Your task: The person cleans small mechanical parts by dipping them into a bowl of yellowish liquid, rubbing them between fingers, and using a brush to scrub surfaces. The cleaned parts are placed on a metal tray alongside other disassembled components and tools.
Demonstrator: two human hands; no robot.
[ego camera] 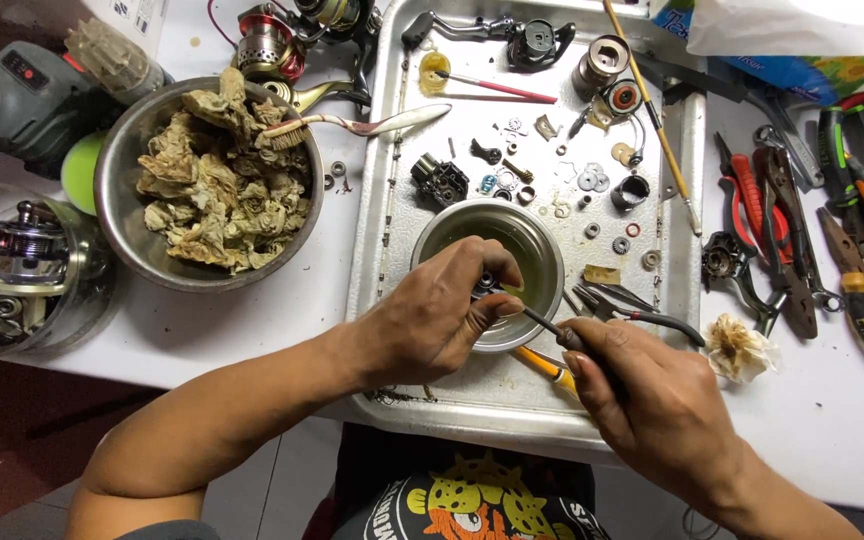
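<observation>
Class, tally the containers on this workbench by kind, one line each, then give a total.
Small metal bowl of liquid under the hands: 1
Large metal bowl of crumpled rags: 1
Metal tray of small parts: 1
Total: 3

The small part (488,285) pinched over the steel bowl (542,300) is mostly hidden by the left hand (442,320), and the brush tip (532,316) is covered by its thumb.

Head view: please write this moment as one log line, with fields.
left hand: holds small part over steel bowl | right hand: holds thin brush, tip at part | metal tray: loose reel parts
</observation>
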